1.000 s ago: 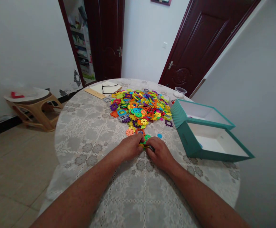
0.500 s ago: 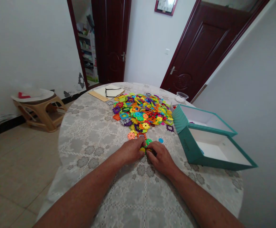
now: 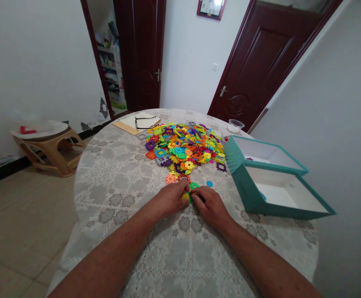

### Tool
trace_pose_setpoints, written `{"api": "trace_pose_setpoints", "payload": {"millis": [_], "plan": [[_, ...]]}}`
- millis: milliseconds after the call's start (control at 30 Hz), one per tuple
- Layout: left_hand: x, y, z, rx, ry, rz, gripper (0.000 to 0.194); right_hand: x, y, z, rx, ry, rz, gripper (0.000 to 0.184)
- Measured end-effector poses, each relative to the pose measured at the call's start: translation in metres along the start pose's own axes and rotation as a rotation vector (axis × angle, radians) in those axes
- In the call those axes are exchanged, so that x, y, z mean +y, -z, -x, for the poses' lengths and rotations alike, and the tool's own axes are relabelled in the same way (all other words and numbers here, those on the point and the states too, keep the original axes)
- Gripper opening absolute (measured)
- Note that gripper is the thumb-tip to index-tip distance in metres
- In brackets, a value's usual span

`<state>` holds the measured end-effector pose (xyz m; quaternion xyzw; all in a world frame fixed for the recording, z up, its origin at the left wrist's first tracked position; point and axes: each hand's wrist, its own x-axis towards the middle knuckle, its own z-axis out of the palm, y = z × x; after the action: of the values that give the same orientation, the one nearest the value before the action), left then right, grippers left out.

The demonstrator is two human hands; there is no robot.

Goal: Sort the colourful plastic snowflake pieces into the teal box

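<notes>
Small pieces (image 3: 185, 196), yellow now plainer, in pinched grip of left hand (image 3: 174, 197) and right hand (image 3: 209, 204)

The cloth-covered tabletop (image 3: 112, 178) carries a colorful heap of notched pieces (image 3: 183, 142) beyond the fingers, and an open teal box (image 3: 251, 194) to their right.

the bare left hand (image 3: 173, 198), fingers (image 3: 185, 187) bent inward, sits just left of the bare right hand (image 3: 210, 203), similarly curled; both bare forearms (image 3: 115, 244) converge there.
</notes>
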<state>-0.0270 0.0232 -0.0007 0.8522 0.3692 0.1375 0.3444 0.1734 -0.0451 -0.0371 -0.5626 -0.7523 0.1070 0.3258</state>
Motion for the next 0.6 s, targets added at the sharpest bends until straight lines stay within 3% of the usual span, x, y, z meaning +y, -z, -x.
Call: {"api": "trace_pose_setpoints", "payload": {"millis": [600], "plan": [[0.0010,0.0012,-0.0005,0.028,-0.025,-0.024,0.021,-0.0058,0.0052,-0.0009,-0.016,0.029,-0.016,0.024]]}}
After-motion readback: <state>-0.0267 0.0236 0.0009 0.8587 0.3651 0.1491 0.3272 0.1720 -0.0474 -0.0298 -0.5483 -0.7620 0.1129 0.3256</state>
